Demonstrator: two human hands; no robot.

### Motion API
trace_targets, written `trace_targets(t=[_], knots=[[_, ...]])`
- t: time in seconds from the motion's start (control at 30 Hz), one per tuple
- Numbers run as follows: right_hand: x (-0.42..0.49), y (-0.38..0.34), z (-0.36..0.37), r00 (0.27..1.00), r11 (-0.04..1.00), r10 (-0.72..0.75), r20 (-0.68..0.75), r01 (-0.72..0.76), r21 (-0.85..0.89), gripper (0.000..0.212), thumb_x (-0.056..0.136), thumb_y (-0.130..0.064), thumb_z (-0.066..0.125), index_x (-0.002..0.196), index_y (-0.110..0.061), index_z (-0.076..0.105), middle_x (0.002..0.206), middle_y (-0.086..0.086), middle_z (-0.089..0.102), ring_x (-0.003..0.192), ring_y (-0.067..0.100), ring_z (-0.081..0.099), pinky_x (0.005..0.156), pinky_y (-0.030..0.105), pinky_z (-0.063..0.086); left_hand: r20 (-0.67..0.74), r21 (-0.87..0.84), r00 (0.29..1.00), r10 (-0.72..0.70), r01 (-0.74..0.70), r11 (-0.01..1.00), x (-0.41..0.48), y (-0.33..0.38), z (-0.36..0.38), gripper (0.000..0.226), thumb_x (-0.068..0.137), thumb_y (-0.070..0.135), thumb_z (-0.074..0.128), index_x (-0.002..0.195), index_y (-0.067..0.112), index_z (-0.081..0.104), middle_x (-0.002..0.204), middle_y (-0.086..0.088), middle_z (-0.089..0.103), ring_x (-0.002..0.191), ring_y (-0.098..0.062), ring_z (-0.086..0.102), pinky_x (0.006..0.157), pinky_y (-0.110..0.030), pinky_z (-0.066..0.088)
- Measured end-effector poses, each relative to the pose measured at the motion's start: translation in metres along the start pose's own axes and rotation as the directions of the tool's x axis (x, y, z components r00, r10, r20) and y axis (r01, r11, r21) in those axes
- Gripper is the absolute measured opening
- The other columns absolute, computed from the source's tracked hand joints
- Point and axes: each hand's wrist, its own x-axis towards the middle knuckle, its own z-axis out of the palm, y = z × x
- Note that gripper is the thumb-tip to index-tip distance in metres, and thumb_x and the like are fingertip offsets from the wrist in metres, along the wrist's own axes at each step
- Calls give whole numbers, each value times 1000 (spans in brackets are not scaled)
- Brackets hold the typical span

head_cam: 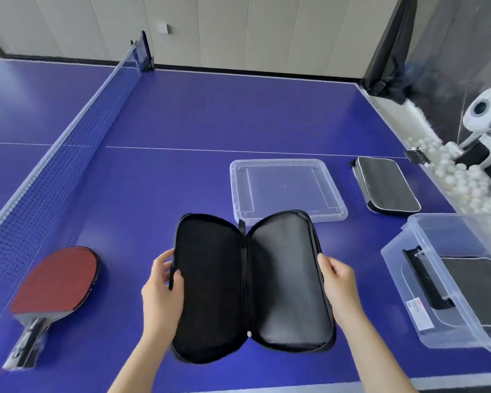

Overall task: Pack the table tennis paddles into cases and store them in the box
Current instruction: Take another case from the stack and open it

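An unzipped black case (253,285) is held spread open at the lower centre of the frame. Its left edge is gripped by the left hand (162,287) and its right edge by the right hand (339,285), with thumbs laid over the rims. A red-faced paddle (54,282) lies flat on the desk (182,123) at lower left, apart from the case. Just beyond the case a clear lid (287,190) is laid, with a zipped case (386,185) to its right. At lower right a clear box (394,259) is seen with a dark case (476,279) inside. A net (68,154) is stretched along the left, and white balls (462,180) are heaped at the right edge.
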Motion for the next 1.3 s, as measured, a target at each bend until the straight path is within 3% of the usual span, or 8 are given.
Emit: trace_targets(t=[0.13,0.33,0.47,0.57,0.63,0.77,0.93,1.3], knots=[[17,30,-19,996,988,84,4,-83,-127,43,99,-22,46,64,-19,22,60,-4,16,55,12,16,52,28,13,2,74,997,-83,83,994,14,-40,-10,40,93,7,47,111,41,55,99,7,66,89,-11,60,70,-27,44],[33,94,-14,991,930,128,-36,-133,-343,41,99,-22,42,64,-15,24,59,0,22,60,19,21,59,33,16,68,154,987,-149,137,979,16,-88,9,38,96,5,44,124,28,55,105,0,65,88,-15,61,70,-29,44],[40,124,-11,992,879,70,-106,-112,-463,41,100,-22,42,61,-11,35,54,1,36,55,22,30,52,33,22,48,275,991,-125,108,955,23,-117,21,37,96,8,44,129,23,54,113,1,60,102,-25,58,85,-34,44],[39,135,-8,988,826,18,-152,-101,-555,25,99,-27,44,91,-8,59,80,5,61,74,27,51,60,34,38,63,483,997,-48,11,876,30,-128,27,35,96,20,53,131,17,54,128,-3,48,118,-29,46,98,-39,35],[33,142,-5,984,750,-91,-156,-35,-660,27,97,-26,49,111,-6,59,104,8,62,95,28,55,70,36,43,69,667,997,-17,-34,744,28,-130,34,47,96,34,52,139,16,46,147,-9,33,129,-31,34,106,-46,26],[16,146,23,935,492,-339,107,273,-826,47,95,-37,46,133,-10,51,134,12,52,122,31,49,91,47,43,172,799,974,145,-224,557,8,-125,58,71,95,53,38,148,8,28,157,-13,22,141,-32,25,107,-47,27],[2,154,59,898,304,-192,395,437,-846,62,97,-55,14,150,-24,24,156,5,25,144,28,22,112,53,16,408,823,909,80,-405,398,-14,-141,83,79,94,64,9,150,10,24,158,-9,22,144,-25,18,113,-45,18],[10,167,45,893,243,-130,430,450,-860,62,96,-55,18,151,-26,21,158,0,22,146,24,20,112,54,19,455,842,888,65,-453,294,-3,-156,71,77,93,67,4,151,18,18,159,-4,20,146,-22,15,115,-44,15]])
